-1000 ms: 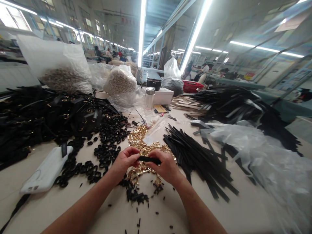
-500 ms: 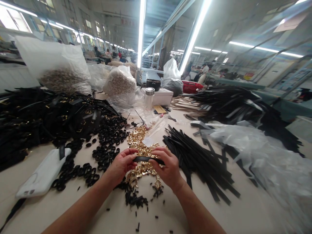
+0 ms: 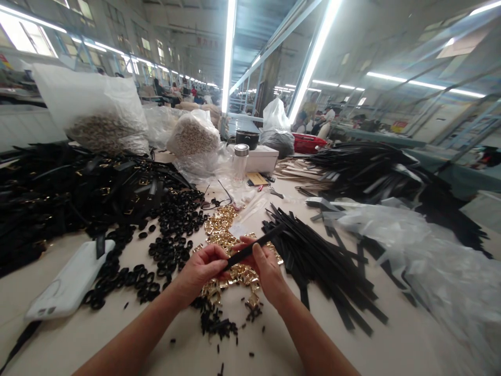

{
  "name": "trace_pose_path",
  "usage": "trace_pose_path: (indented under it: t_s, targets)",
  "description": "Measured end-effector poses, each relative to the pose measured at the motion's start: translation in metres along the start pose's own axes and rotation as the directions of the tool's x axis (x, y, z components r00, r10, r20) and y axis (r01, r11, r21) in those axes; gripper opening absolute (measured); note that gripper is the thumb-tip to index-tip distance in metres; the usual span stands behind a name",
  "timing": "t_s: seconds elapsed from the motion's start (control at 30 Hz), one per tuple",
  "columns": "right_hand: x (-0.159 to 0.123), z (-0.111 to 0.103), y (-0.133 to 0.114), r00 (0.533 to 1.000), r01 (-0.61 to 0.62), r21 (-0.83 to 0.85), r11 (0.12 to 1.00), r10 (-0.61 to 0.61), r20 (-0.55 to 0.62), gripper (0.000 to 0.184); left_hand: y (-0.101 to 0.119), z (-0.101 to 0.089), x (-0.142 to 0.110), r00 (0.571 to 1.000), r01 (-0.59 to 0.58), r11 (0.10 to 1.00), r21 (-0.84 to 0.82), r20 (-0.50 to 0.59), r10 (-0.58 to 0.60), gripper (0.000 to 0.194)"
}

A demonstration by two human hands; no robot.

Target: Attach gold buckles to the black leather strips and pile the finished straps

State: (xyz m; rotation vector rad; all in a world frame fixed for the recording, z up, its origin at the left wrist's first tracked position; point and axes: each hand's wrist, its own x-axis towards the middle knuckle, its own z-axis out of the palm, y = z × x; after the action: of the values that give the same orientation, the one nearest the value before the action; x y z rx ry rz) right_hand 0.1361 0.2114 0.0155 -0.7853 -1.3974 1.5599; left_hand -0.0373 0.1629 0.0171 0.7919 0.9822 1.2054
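Note:
Between my two hands a black strap (image 3: 250, 251) is held at a slant, its far end pointing up to the right. My left hand (image 3: 207, 269) pinches the strap's lower end between thumb and fingers. My right hand (image 3: 268, 269) grips it farther along, thumb on top and fingers behind. Beneath and behind them lies a heap of gold buckles (image 3: 223, 230). Small black scraps (image 3: 217, 321) are scattered nearer to me. To the right is a bundle of loose black straps (image 3: 324, 266); to the left, a pile of black loops (image 3: 172, 245).
A white power bank (image 3: 70, 282) lies at the left, near a heap of black straps with buckles (image 3: 78, 183). Farther back stand a glass bottle (image 3: 240, 164) and bags of small parts (image 3: 193, 136). Clear plastic sheeting (image 3: 415, 235) spreads at the right beside more straps (image 3: 364, 167).
The strap has turned from level and nearly edge-on to slanting, with its right end raised. My left hand has shifted slightly right and down, and my right thumb now lies on top of the strap.

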Motion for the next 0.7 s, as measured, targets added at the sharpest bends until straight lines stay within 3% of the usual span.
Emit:
trace_pose_path:
  t_s: [0.07,0.1,0.17,0.2,0.27,0.33,0.4,0.5,0.7]
  targets:
    - [0.0,-0.001,-0.002,0.993,0.064,0.053,0.997,-0.058,-0.103,0.034,-0.001,0.004,-0.003,0.993,0.043,0.996,0.084,0.107,-0.052,0.026]
    - [-0.001,-0.002,-0.005,0.983,0.116,-0.005,0.993,-0.115,-0.144,0.031,-0.001,0.005,-0.004,0.988,0.053,0.992,0.116,0.138,-0.069,0.027]
    - [-0.002,-0.007,-0.012,0.945,0.239,-0.285,0.928,-0.29,-0.152,0.027,0.0,0.005,-0.004,0.987,0.049,0.99,0.134,0.143,-0.068,0.035]
    - [-0.002,-0.009,-0.016,0.917,0.297,-0.464,0.835,-0.385,-0.107,0.028,0.001,0.004,-0.004,0.991,0.031,0.993,0.112,0.126,-0.045,0.041]
    - [-0.002,-0.014,-0.023,0.861,0.361,-0.754,0.548,-0.507,0.044,0.033,0.004,0.001,-0.004,0.996,-0.031,0.999,0.029,0.089,0.028,0.053]
    - [-0.001,-0.017,-0.025,0.839,0.361,-0.885,0.295,-0.518,0.169,0.035,0.007,-0.004,-0.003,0.994,-0.095,0.994,-0.049,0.044,0.097,0.056]
    - [0.0,-0.018,-0.022,0.838,0.351,-0.921,0.167,-0.494,0.23,0.032,0.008,-0.007,-0.002,0.993,-0.12,0.99,-0.071,-0.02,0.119,0.048]
    - [0.001,-0.016,-0.016,0.851,0.364,-0.921,0.14,-0.452,0.267,0.032,0.007,-0.008,-0.001,0.991,-0.086,0.996,-0.029,-0.106,0.083,0.032]
    - [-0.001,-0.011,-0.015,0.875,0.389,-0.892,0.23,-0.396,0.28,0.035,0.005,-0.005,0.0,0.99,-0.028,1.0,0.008,-0.137,0.029,0.033]
